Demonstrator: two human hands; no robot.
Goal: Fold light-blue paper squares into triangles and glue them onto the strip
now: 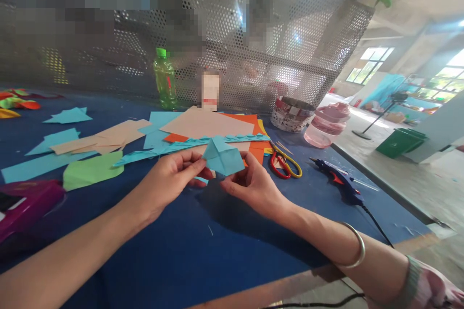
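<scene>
Left hand (166, 181) and right hand (253, 188) both grip a folded blue paper (222, 157), held up between them above the middle of the blue-topped table (203, 256), each hand pinching one side with thumb and fingers. Just behind it, a zigzag blue paper strip (188, 145) lies across a stack of orange and peach paper (206, 125). Toward the left edge are loose blue and peach cut sheets (97, 137), a green paper piece (92, 170) and a magenta box (27, 205). Right of the stack sit red-handled scissors (284, 166), and nearer the right edge lies a blue glue gun (340, 181) with a black cord (377, 224). Along the far edge stand a green-capped plastic bottle (165, 79), a woven paper pot (292, 115) and a pinkish plastic jar (326, 125), before a perforated metal screen (290, 24) with a blurred person (259, 21) behind it. Beyond, a green bin (400, 142) stands on the concrete floor (416, 193) beneath bright windows (369, 65).
</scene>
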